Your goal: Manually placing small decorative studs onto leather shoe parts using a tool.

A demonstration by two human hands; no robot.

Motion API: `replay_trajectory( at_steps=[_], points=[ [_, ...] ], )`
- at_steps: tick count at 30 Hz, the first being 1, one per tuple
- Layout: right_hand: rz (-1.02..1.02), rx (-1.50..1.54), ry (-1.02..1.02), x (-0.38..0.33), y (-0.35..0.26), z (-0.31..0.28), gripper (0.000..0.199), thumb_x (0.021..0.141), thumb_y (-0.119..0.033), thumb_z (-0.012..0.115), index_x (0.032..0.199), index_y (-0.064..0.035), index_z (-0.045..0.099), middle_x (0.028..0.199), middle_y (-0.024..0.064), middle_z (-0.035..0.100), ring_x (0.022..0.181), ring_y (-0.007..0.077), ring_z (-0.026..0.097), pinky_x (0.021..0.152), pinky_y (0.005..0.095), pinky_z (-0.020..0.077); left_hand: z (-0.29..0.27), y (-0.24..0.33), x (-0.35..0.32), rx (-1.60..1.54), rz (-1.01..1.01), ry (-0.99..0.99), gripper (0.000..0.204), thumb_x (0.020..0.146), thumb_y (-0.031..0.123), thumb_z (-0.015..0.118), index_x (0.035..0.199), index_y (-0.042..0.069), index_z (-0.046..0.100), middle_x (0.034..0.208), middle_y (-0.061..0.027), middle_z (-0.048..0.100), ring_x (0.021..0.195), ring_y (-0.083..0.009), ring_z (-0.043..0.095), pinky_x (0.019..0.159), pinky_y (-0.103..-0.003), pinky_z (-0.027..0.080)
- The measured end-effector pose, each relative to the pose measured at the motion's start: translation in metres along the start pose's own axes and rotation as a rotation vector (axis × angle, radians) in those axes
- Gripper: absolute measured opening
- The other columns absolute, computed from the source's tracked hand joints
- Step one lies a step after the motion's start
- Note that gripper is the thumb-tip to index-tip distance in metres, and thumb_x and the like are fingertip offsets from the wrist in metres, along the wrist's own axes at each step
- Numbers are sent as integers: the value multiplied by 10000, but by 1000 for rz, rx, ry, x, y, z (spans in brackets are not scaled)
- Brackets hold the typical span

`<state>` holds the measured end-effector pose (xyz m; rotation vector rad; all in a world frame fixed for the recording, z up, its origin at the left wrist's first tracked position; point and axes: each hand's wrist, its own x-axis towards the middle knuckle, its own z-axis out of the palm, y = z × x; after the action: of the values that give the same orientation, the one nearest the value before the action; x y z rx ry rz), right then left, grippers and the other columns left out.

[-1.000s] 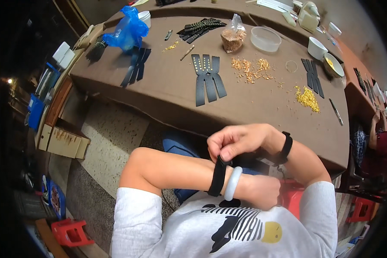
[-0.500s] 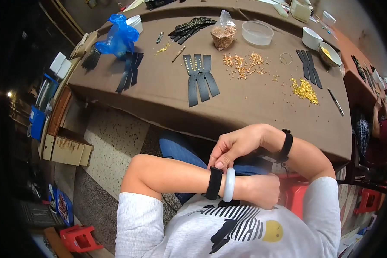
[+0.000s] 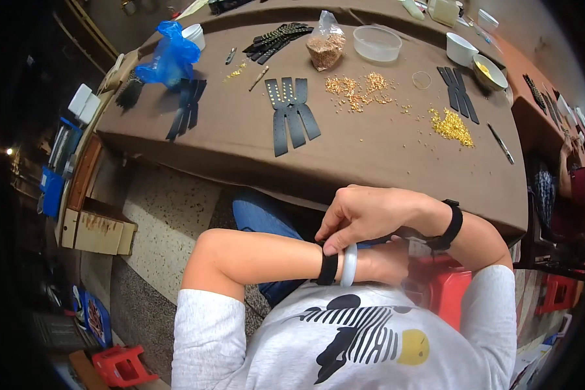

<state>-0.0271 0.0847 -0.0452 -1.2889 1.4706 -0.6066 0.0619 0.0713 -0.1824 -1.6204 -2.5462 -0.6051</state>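
Note:
In front of my body, my left forearm lies crosswise. A black wristband (image 3: 329, 268) and a pale bangle (image 3: 349, 265) are around its wrist. My left hand (image 3: 389, 263) points right with its back showing, slightly blurred, and its fingers are hidden. My right hand (image 3: 377, 214) reaches over from the right, thumb and fingers pinched on the upper edge of the black wristband. Another black band (image 3: 453, 224) circles my right wrist. Nearest on the table lie slit black strap pieces (image 3: 291, 117), the upper ends dotted with gold studs.
The brown-covered table (image 3: 227, 153) also bears copper-coloured studs (image 3: 354, 91), gold studs (image 3: 452, 127), a bag of studs (image 3: 325, 49), a clear tub (image 3: 377, 45), a blue plastic bag (image 3: 172, 55) and a pen-like tool (image 3: 500, 143). A red stool (image 3: 442, 286) stands beside me.
My left hand has drawn slightly up and turned, its fingers less visible. My right hand stays at the wristband, its wrist shifted a little right. The table view has shifted slightly left and up.

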Motion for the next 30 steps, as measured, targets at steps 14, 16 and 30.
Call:
replay_trajectory(
  at_steps=[14, 16, 30],
  points=[
    [239, 583, 253, 31, 62, 16, 129, 892, -19, 608, 885, 97, 665, 764, 103, 667, 660, 159, 671, 662, 251, 564, -45, 18, 7, 329, 112, -27, 189, 738, 222, 610, 622, 93, 685, 638, -66, 643, 594, -227, 596, 563, -353, 395],
    [277, 617, 235, 35, 74, 21, 121, 889, -18, 615, 882, 92, 665, 761, 108, 664, 648, 162, 666, 661, 257, 569, -42, 17, 5, 308, 109, -91, 192, 748, 221, 606, 630, 94, 688, 651, -68, 648, 600, -223, 600, 569, -350, 396],
    [301, 243, 536, 20, 77, 1, 158, 852, -88, 621, 839, 56, 686, 697, 111, 695, 646, 146, 703, 597, 284, 545, -20, 14, 20, 413, 203, -297, 215, 775, 213, 586, 715, 41, 703, 715, -83, 665, 661, -234, 621, 668, -374, 437]
  ],
)
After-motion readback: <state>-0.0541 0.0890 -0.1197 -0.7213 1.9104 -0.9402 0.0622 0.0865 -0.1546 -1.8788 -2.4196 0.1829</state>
